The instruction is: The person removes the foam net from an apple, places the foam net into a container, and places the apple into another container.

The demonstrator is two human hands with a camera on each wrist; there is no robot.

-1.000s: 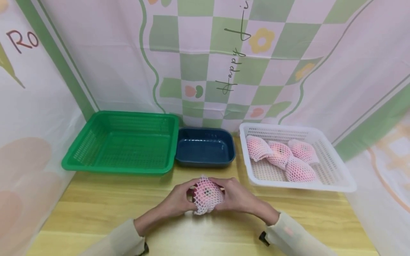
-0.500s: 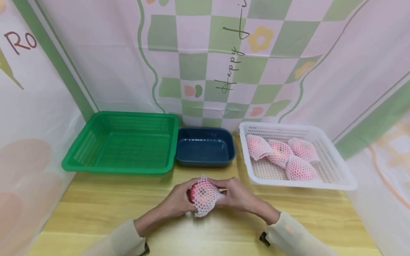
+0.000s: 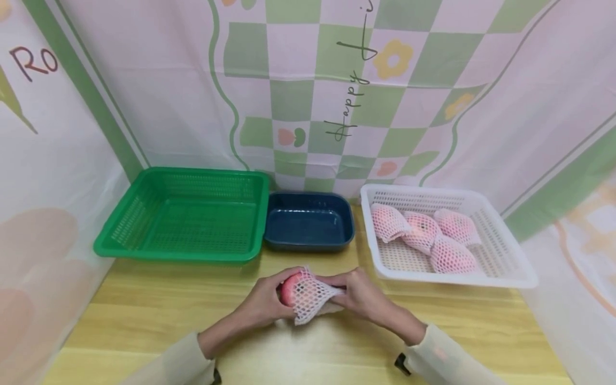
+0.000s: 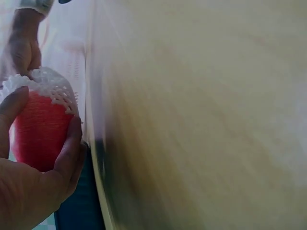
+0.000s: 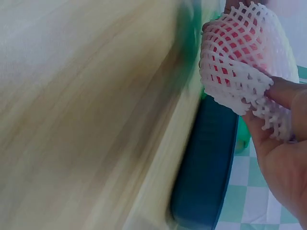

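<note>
Between the two hands is a red apple (image 4: 41,132), partly covered by a white foam fruit net (image 5: 240,62). My left hand (image 3: 263,300) grips the apple on its bare left side, thumb and fingers around it in the left wrist view. My right hand (image 3: 362,297) pinches the gathered end of the foam net (image 3: 313,297), which stretches off to the right of the apple. In the right wrist view the net's edge is between the right thumb and fingers. The apple's far side is hidden by the net and fingers.
A green basket (image 3: 178,256) stands at the back left. Beside it is a dark blue tray (image 3: 308,247). At the back right, a white basket (image 3: 500,240) holds several netted fruits (image 3: 452,255). All rest on a wooden table (image 3: 168,321) before a patterned curtain (image 3: 293,101).
The right hand has drawn the net's end to the right, away from the apple. More of the apple's red left side shows in the left hand, which has barely moved.
</note>
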